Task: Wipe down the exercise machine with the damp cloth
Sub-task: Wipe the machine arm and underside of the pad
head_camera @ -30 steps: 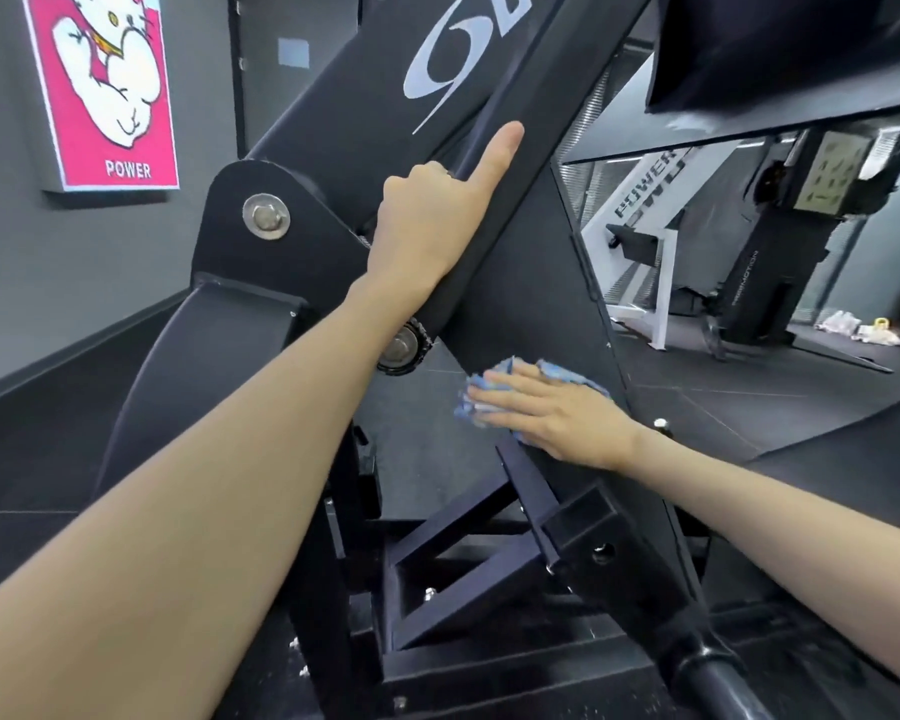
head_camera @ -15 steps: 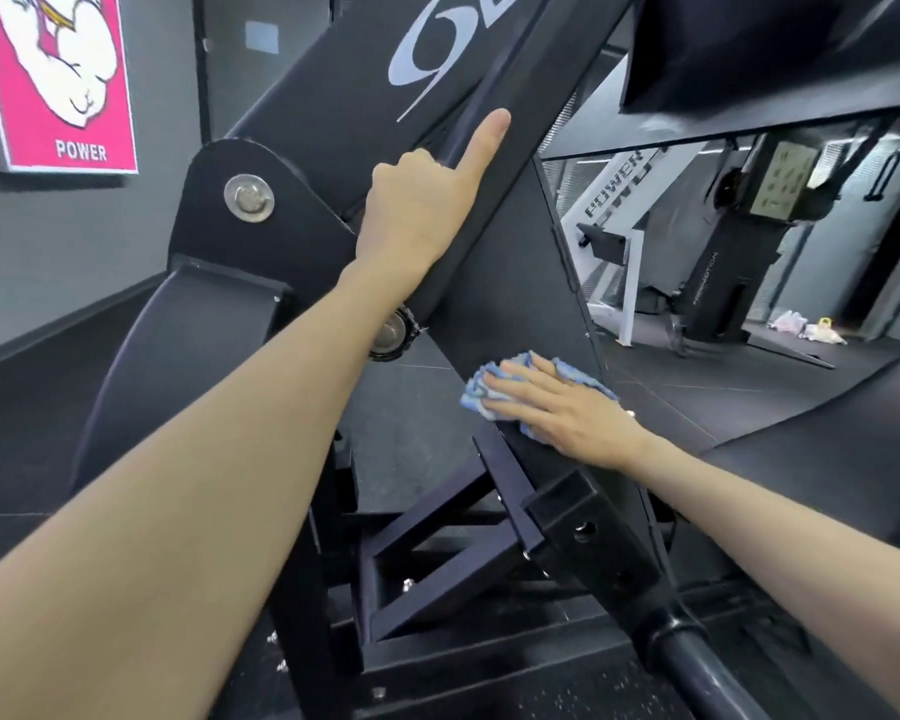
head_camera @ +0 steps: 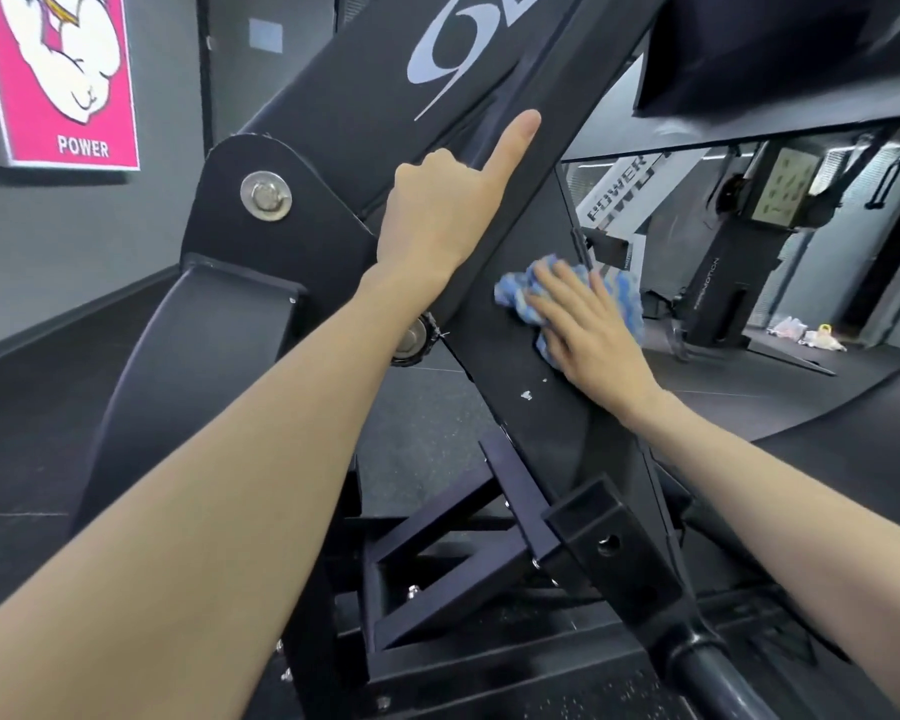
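Head view: the right hand [head_camera: 591,330] lies flat, fingers straight and together, pressing a blue-and-white damp cloth [head_camera: 567,296] against the black slanted plate of the exercise machine [head_camera: 344,111]. The cloth bunches out above and to both sides of the fingers. Just below the right hand, small white specks [head_camera: 527,394] mark the plate. The left hand [head_camera: 448,210] rests up and to the left of the right hand on the machine's diagonal arm, its index finger straight along the arm's edge and the other fingers curled round the far side. A large bolt [head_camera: 266,194] sits left of the left hand, and a pink "POWER" poster [head_camera: 63,80] hangs on the wall beyond it.
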### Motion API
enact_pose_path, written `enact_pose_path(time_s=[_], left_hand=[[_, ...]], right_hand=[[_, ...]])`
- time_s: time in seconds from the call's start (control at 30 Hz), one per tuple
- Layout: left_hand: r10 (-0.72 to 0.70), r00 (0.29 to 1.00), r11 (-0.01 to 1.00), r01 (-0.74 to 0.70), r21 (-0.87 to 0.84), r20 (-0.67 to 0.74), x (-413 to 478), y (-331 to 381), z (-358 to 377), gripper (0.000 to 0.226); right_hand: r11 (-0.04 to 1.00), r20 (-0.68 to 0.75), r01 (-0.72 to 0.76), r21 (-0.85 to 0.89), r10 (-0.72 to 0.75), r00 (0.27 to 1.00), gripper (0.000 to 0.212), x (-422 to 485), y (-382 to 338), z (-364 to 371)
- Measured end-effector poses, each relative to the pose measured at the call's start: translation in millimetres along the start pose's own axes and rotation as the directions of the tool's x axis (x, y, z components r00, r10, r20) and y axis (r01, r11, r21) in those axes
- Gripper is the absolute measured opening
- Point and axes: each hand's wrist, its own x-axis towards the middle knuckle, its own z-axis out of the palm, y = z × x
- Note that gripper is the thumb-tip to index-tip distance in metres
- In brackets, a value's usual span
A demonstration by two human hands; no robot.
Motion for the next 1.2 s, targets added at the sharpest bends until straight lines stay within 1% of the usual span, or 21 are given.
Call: enact_pose_path(time_s=[0.07, 0.13, 0.23, 0.27, 0.3, 0.37, 0.4, 0.47, 0.53, 0.57, 0.63, 0.7, 0.77, 0.8, 0.9, 0.93, 1.0, 1.07, 1.13, 1.17, 1.2], left_hand=[[-0.017, 1.0, 0.994, 0.019, -0.108, 0.018, -3, 3, -2, 0.077], [-0.03, 0.999, 0.983, 0.033, -0.179, 0.017, -5, 5, -3, 0.065], [-0.047, 0.999, 0.983, 0.049, -0.178, 0.017, -7, 4, -4, 0.065], [-0.045, 0.999, 0.983, 0.046, -0.18, 0.012, -8, 3, -4, 0.064], [-0.043, 0.999, 0.981, 0.041, -0.188, -0.004, -10, 2, -3, 0.061], [0.004, 0.993, 0.985, -0.025, -0.171, -0.121, -13, -1, 3, 0.051], [0.063, 0.969, 0.993, -0.085, -0.085, -0.239, -16, -1, 7, 0.045], [0.218, 0.844, 0.976, -0.174, 0.134, -0.49, -26, 3, 15, 0.033], [0.359, 0.719, 0.933, -0.283, 0.221, -0.596, -41, 12, 25, 0.031], [0.425, 0.689, 0.903, -0.364, 0.227, -0.587, -52, 15, 31, 0.029], [0.53, 0.704, 0.838, -0.522, 0.161, -0.474, -76, 19, 47, 0.022], [0.555, 0.783, 0.819, -0.574, 0.018, -0.28, -101, 13, 63, 0.015], [0.492, 0.869, 0.866, -0.494, -0.073, -0.054, -124, 4, 78, 0.015], [0.441, 0.895, 0.897, -0.436, -0.071, 0.068, -133, 0, 86, 0.019], [0.249, 0.887, 0.962, -0.273, 0.005, 0.388, -157, -6, 108, 0.034], [0.225, 0.873, 0.963, -0.266, 0.036, 0.432, -163, -7, 114, 0.039], [0.263, 0.862, 0.942, -0.326, 0.078, 0.434, -173, -12, 123, 0.038], [0.313, 0.862, 0.925, -0.373, 0.079, 0.4, -178, -17, 130, 0.025], [0.314, 0.874, 0.928, -0.365, 0.074, 0.37, -179, -18, 135, 0.016], [0.313, 0.882, 0.929, -0.361, 0.079, 0.352, -178, -18, 137, 0.013], [0.315, 0.887, 0.926, -0.365, 0.094, 0.337, -178, -17, 139, 0.012]], right_hand=[[0.98, 0.095, 0.196, 0.025, -0.197, 0.976, 0.043, -30, -1, -4], [0.939, 0.229, 0.331, 0.094, -0.344, 0.91, 0.048, -64, -6, -11], [0.853, 0.395, 0.467, 0.231, -0.521, 0.757, 0.05, -87, 0, -22], [0.828, 0.415, 0.507, 0.241, -0.56, 0.717, 0.047, -79, 6, -25], [0.82, 0.418, 0.524, 0.229, -0.569, 0.708, 0.044, -68, 12, -25], [0.881, 0.375, 0.444, 0.162, -0.471, 0.799, 0.042, -46, 16, -25], [0.92, 0.327, 0.372, 0.127, -0.393, 0.86, 0.042, -39, 14, -23], [0.961, 0.274, 0.255, 0.105, -0.274, 0.922, 0.044, -43, -2, -18], [0.938, 0.293, 0.318, 0.135, -0.345, 0.892, 0.04, -70, -14, -14], [0.914, 0.344, 0.362, 0.182, -0.404, 0.848, 0.039, -87, -17, -13], [0.86, 0.378, 0.447, 0.246, -0.51, 0.773, 0.042, -117, -16, -14], [0.819, 0.408, 0.478, 0.316, -0.572, 0.711, 0.042, -117, -13, -25], [0.858, 0.416, 0.391, 0.333, -0.506, 0.756, 0.03, -101, -12, -32], [0.87, 0.356, 0.383, 0.31, -0.48, 0.802, 0.026, -94, -9, -34], [0.944, 0.295, 0.242, 0.226, -0.303, 0.906, 0.03, -98, -12, -30], [0.968, 0.31, 0.133, 0.214, -0.197, 0.93, 0.033, -109, -11, -26], [0.984, 0.445, 0.03, 0.175, -0.107, 0.889, 0.041, -138, -17, -24], [0.991, 0.51, 0.077, 0.113, -0.124, 0.851, 0.043, -172, -10, -28], [0.984, 0.5, 0.051, 0.173, -0.133, 0.856, 0.039, -198, -6, -43], [0.989, 0.53, 0.105, 0.103, -0.144, 0.836, 0.037, -203, -4, -48], [0.972, 0.571, 0.219, 0.08, -0.225, 0.79, 0.036, -198, 1, -48]])
